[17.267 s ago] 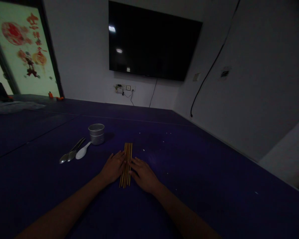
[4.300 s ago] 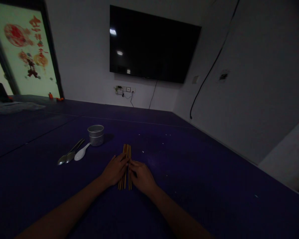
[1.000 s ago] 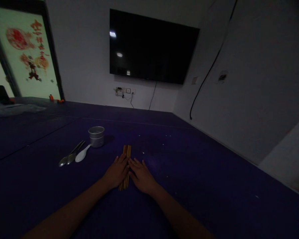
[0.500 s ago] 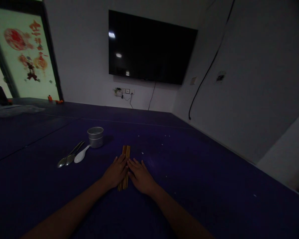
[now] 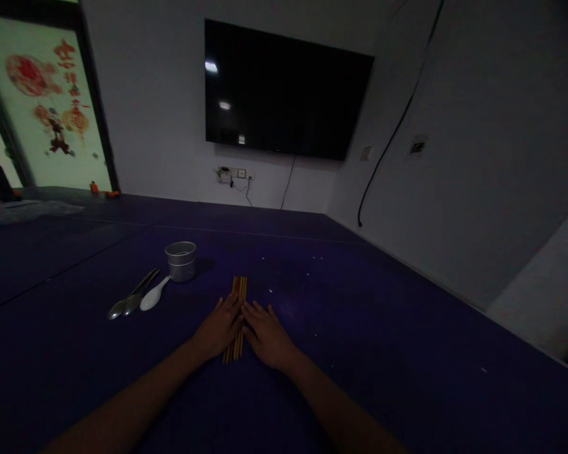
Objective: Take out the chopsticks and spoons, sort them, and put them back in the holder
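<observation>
Several wooden chopsticks (image 5: 239,285) lie side by side on the dark blue table (image 5: 388,353), pointing away from me. My left hand (image 5: 220,328) rests flat over their left side, fingers stretched out across them. Along their right edge lies my right hand (image 5: 268,336), open, its fingertips touching the chopsticks. The two hands nearly meet and cover the middle of the bundle. To the left are a white soup spoon (image 5: 153,296) and two metal spoons (image 5: 125,306). A grey metal cup (image 5: 181,261) stands upright just behind the white spoon's handle.
Small white scraps (image 5: 270,291) are scattered over the table on the right. Clear plastic sheeting (image 5: 28,211) lies at the far left, near small orange objects (image 5: 111,194). A black television (image 5: 288,91) hangs on the wall, and a black cable (image 5: 391,142) runs down at the right.
</observation>
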`<state>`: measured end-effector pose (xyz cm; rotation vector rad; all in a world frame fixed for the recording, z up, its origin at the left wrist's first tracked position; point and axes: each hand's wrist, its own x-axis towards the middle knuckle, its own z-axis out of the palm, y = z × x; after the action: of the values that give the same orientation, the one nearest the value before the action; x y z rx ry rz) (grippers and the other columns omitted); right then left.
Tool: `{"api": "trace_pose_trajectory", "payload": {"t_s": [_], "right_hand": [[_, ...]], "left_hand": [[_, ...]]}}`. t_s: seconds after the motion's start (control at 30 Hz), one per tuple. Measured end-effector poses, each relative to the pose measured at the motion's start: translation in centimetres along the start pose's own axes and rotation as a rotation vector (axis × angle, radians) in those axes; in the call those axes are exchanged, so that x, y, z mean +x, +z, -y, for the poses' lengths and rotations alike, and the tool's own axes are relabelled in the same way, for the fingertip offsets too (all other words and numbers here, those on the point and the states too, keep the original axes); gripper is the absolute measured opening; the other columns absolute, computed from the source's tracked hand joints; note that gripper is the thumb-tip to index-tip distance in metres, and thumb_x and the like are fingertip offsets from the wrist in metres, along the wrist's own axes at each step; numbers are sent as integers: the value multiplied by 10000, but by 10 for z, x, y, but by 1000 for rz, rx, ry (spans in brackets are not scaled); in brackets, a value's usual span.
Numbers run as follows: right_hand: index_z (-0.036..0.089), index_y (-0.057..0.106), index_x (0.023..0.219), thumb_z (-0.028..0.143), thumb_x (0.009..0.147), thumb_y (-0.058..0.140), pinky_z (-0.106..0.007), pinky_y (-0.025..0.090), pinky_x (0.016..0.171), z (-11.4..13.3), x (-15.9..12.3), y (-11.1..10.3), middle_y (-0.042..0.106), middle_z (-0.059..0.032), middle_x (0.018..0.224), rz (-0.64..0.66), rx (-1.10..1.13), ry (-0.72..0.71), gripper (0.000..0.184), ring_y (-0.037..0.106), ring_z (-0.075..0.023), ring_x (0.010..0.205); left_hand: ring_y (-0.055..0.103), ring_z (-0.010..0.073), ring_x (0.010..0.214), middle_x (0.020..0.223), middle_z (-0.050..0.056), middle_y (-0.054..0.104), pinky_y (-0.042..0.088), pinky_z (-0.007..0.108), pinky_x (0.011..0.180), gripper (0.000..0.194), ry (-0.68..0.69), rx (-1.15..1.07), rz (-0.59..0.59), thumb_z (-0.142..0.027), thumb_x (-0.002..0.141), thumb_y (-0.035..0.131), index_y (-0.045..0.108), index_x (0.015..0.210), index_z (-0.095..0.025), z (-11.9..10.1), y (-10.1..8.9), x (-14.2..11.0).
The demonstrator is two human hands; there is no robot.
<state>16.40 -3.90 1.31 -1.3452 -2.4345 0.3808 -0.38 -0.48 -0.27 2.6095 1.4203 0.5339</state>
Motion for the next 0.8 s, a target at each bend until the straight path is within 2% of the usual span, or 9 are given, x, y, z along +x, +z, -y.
{"api": "trace_pose_trajectory", "payload": {"t_s": [0.17, 0.37, 0.8], "right_hand": [[140, 300, 1440, 323, 951, 309, -548, 136, 1107, 0, 0, 0, 314, -100, 1487, 3, 5, 1, 522, 200, -253, 1392], [187, 295, 1444, 326, 953, 323, -547, 146, 1105, -2, 0, 2, 320, -85, 1487, -17, 13, -3, 511, 197, -246, 1394], [173, 313, 1437, 324, 958, 326, -543, 167, 1104, -3, -1, 4, 342, -91, 1476, -47, 19, -14, 502, 229, -248, 1383]], "left_hand": [[299, 245, 1368, 1462, 170, 361, 243, 484, 1105, 477, -3, -23, -5, -299, 938, 267, 412, 1358, -124, -2, -4, -1], [296, 240, 1369, 1456, 172, 371, 229, 488, 1108, 482, -16, -66, -5, -321, 934, 293, 420, 1352, -119, 0, -4, -1], [312, 230, 1362, 1443, 159, 398, 237, 479, 1104, 471, -17, -90, -42, -339, 932, 299, 450, 1331, -140, 5, 2, 0]]}}
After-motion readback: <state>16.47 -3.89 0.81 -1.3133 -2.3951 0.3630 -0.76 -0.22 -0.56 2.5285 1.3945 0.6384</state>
